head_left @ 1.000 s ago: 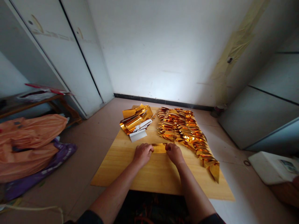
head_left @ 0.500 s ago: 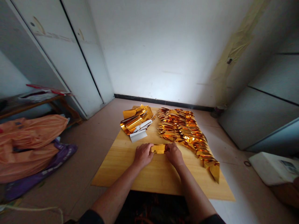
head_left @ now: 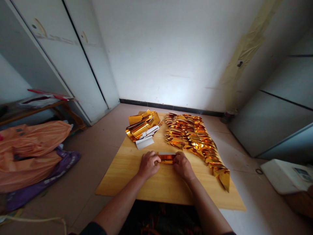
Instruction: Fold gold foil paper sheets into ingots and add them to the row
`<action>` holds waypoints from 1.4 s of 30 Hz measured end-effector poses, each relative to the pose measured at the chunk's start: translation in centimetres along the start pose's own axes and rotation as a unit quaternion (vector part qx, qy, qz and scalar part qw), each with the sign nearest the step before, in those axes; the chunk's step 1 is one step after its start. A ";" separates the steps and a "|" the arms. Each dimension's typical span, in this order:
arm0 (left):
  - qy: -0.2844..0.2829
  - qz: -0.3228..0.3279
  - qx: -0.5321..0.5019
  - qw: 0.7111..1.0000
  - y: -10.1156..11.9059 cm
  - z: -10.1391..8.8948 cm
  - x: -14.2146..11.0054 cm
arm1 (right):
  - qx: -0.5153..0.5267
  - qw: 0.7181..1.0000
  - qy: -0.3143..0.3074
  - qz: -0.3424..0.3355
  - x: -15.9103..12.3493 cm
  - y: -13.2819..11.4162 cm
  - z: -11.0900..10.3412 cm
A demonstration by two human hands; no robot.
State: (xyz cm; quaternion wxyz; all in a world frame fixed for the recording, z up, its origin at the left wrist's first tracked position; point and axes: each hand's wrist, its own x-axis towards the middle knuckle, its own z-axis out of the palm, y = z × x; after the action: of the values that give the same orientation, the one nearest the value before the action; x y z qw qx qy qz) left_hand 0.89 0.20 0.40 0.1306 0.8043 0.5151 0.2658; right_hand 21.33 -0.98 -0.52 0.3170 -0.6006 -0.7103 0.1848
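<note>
Between my two hands is a sheet of gold foil paper [head_left: 167,159], partly folded, with a pale strip along its far edge. My left hand [head_left: 149,164] pinches its left end, and my right hand [head_left: 183,164] grips the right end. Both hands are low over the wooden board [head_left: 122,176]. Beyond the left hand lies a loose pile of gold foil sheets [head_left: 144,125], some showing white backs. Past the right hand, folded gold foil pieces [head_left: 187,132] lie in overlapping rows that trail toward the board's right front corner.
Orange cloth or plastic [head_left: 36,143] and a purple bag [head_left: 58,173] lie on the left, beside a wooden bench [head_left: 56,104]. At the right stand a grey cabinet [head_left: 276,114] and a white box [head_left: 281,176]. A white wall [head_left: 166,58] rises behind the board.
The foil sheet between my hands has turned, now showing a darker gold face and a pale far edge. Both hands have shifted slightly toward me. The pile and the rows stay put.
</note>
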 end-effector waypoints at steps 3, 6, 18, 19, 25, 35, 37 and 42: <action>0.007 0.008 -0.011 1.000 0.0 -0.1 0.0 | 0.018 1.000 0.004 0.007 -0.2 -0.1 -0.1; 0.008 0.003 -0.007 1.000 0.1 0.0 0.1 | 0.030 0.999 0.025 -0.003 -0.3 -0.2 -0.2; 0.044 -0.008 -0.006 0.999 -0.4 0.8 0.0 | 0.035 0.997 0.066 0.007 -0.6 0.6 0.4; 0.048 -0.011 -0.013 0.999 -0.5 0.9 0.0 | 0.033 0.998 0.053 -0.003 -0.6 0.7 0.4; 0.053 -0.007 -0.042 0.998 -0.5 0.9 -0.1 | -0.005 0.999 0.030 -0.011 -0.5 0.9 0.5; 0.008 0.025 -0.020 0.999 -0.8 0.5 0.0 | 0.015 0.999 0.006 -0.030 -0.6 0.8 -0.1; 0.000 0.027 -0.015 1.000 -0.8 0.4 -0.1 | 0.016 0.999 -0.004 -0.033 -0.6 0.6 -0.4; -0.018 0.047 0.012 0.999 -0.7 0.0 -0.1 | -0.012 0.997 -0.026 -0.076 -0.9 0.5 -0.9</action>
State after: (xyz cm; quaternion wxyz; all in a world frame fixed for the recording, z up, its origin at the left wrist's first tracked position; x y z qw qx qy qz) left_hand 0.29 0.46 0.04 0.1176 0.8337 0.4773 0.2516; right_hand 22.40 -1.82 -0.43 0.3044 -0.5435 -0.7643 0.1666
